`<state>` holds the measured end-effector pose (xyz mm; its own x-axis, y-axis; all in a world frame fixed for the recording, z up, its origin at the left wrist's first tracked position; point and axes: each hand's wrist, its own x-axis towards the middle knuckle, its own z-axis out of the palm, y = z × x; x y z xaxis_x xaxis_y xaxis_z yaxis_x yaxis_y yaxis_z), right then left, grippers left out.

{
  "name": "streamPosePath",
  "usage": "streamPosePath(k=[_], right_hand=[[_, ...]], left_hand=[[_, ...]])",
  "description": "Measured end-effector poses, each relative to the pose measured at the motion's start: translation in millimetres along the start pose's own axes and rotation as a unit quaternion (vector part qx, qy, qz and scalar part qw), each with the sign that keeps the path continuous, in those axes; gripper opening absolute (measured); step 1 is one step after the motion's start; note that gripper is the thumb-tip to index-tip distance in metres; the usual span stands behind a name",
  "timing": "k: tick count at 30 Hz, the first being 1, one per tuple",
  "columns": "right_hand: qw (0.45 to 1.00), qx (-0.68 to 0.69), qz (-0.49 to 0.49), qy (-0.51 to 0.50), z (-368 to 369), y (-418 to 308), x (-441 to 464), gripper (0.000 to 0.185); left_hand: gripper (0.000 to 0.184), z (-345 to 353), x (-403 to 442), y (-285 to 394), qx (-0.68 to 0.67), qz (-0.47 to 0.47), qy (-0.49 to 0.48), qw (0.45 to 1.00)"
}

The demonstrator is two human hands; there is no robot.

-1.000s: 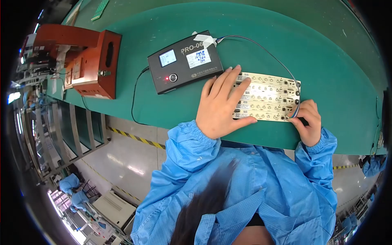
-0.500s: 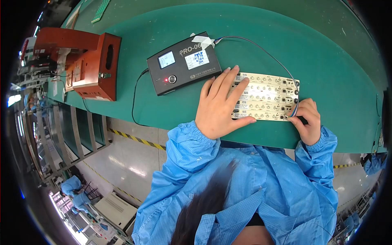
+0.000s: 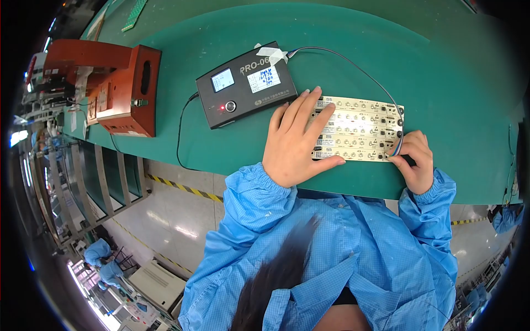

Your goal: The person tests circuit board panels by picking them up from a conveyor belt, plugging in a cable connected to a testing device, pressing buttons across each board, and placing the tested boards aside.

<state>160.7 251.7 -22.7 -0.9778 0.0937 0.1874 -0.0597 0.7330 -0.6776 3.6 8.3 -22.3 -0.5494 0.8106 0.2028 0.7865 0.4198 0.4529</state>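
Observation:
A panel of pale circuit boards [image 3: 356, 131], joined in several strips, lies flat on the green work surface. My left hand [image 3: 295, 138] rests across the panel's left end with its fingers spread. At the lower right corner, my right hand [image 3: 415, 160] pinches the end of a thin wire cable [image 3: 364, 75] against the bottom strip. What sits at the cable's tip is hidden by the fingertips. The cable arcs back to a black PRO-06 programmer box [image 3: 245, 83], where white tape holds it. A small screen and a red light are lit on the box.
An orange-brown case [image 3: 124, 91] with a metal latch stands on the green mat [image 3: 458, 110] at the left. A black power cord [image 3: 179, 138] runs from the box over the front edge. A green board piece [image 3: 134, 15] lies at the back. Co-workers in blue [image 3: 105, 259] are at lower left.
The whole view has shifted slightly. Both hands keep their places on the panel, and the writing on the box's small screen looks different.

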Motion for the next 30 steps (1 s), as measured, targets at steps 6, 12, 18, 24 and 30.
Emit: streamPosePath(k=[6, 12, 18, 24, 30], right_hand=[[1.000, 0.000, -0.002, 0.004, 0.7, 0.7, -0.3, 0.012], [1.000, 0.003, 0.003, 0.001, -0.3, -0.2, -0.1, 0.013], [0.997, 0.066, -0.041, 0.019, -3.2, 1.0, -0.4, 0.012], [0.986, 0.149, 0.009, 0.072, -8.2, 4.2, 7.0, 0.009], [0.967, 0.215, 0.047, 0.128, -15.5, 33.1, 49.6, 0.015]], left_hand=[[0.083, -0.3, 0.3, 0.1, -0.002, 0.000, -0.002, 1.000], [0.083, 0.0, 0.3, 0.3, 0.003, -0.001, -0.003, 1.000], [0.083, -1.3, 2.4, 1.6, -0.012, 0.006, 0.005, 1.000], [0.087, -6.7, 2.4, 6.7, -0.008, 0.038, -0.005, 0.999], [0.087, -33.9, -6.5, 24.6, -0.006, 0.136, -0.037, 0.990]])
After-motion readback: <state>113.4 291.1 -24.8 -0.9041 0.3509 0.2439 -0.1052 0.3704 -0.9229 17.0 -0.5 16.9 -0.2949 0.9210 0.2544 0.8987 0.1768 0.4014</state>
